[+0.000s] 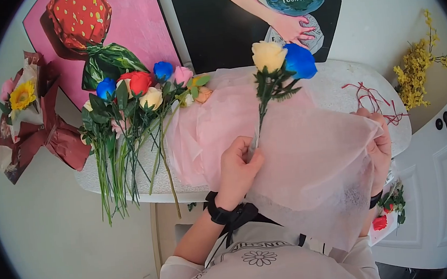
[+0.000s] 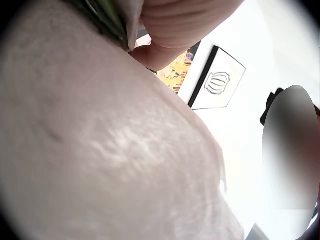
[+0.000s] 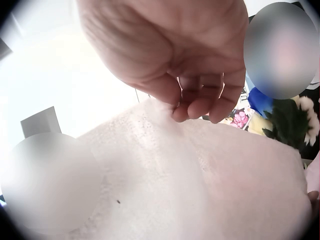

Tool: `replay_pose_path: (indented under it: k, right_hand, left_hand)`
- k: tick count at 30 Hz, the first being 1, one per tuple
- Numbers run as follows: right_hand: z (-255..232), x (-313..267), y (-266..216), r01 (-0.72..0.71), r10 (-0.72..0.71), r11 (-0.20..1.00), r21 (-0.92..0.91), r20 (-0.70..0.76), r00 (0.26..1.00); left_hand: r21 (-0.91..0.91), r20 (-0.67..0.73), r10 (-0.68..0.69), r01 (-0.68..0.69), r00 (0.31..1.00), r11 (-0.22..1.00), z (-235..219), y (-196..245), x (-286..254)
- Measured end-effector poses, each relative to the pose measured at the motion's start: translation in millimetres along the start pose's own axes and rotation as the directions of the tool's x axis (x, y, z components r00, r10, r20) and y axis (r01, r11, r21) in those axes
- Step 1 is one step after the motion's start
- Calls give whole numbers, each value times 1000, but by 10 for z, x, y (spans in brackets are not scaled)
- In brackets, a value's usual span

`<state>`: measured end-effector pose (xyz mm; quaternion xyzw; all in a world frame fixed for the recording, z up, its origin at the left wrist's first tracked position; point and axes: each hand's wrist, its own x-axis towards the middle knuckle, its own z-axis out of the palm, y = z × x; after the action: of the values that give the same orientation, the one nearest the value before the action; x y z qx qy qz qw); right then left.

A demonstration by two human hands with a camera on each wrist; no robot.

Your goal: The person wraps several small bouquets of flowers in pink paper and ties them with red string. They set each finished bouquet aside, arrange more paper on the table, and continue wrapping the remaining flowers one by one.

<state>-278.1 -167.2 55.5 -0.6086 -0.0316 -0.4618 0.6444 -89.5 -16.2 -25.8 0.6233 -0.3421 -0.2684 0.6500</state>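
Observation:
In the head view my left hand [image 1: 239, 164] grips the lower stems of a cream rose [image 1: 269, 56] and a blue rose [image 1: 300, 61], artificial-looking, standing upright over the table. A sheer pale pink wrapping sheet [image 1: 315, 152] spreads from beside those stems to the right. My right hand [image 1: 379, 144] pinches its right edge, the sheet hanging down over my lap. The right wrist view shows thumb and fingertips together on the edge of the sheet [image 3: 240, 175]. Green stems [image 2: 107, 15] pass by the left hand's fingers in the left wrist view, where pale sheet covers much of the picture.
Loose roses [image 1: 139, 83] with long stems lie on the table's left side, some stems overhanging its front edge. Folded pink sheets [image 1: 196, 136] lie beside them. Red ties [image 1: 377, 99] sit at the right. A wrapped bouquet [image 1: 29, 108] stands left, yellow flowers [image 1: 417, 77] right.

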Motion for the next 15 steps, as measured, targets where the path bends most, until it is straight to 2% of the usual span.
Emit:
replay_pose_path:
  k: [2, 5, 8, 11, 13, 14, 15]
  right_hand:
    - [9, 13, 14, 21, -21, 999, 32, 27, 999]
    - [31, 43, -7, 25, -26, 999, 37, 35, 999]
    - [41, 45, -1, 15, -12, 995, 104, -29, 999]
    - [81, 78, -11, 30, -20, 984, 173, -57, 998]
    - [30, 98, -23, 48, -43, 982, 185, -33, 999]
    - [-30, 98, -6, 35, -23, 982, 185, -64, 998]
    - [-115, 95, 31, 22, -4, 982, 186, -95, 995]
  left_hand:
    - [203, -30, 62, -55, 998, 978, 32, 103, 4]
    - [347, -72, 201, -164, 977, 923, 59, 10, 49]
    - [412, -95, 248, -188, 964, 892, 47, 27, 63]
    - [337, -101, 268, -220, 958, 915, -25, -8, 105]
    - [88, -15, 25, -23, 1000, 996, -117, 77, 106]
    - [-30, 52, -88, 90, 995, 995, -161, 111, 103]
    - [-42, 22, -58, 59, 998, 997, -195, 101, 106]
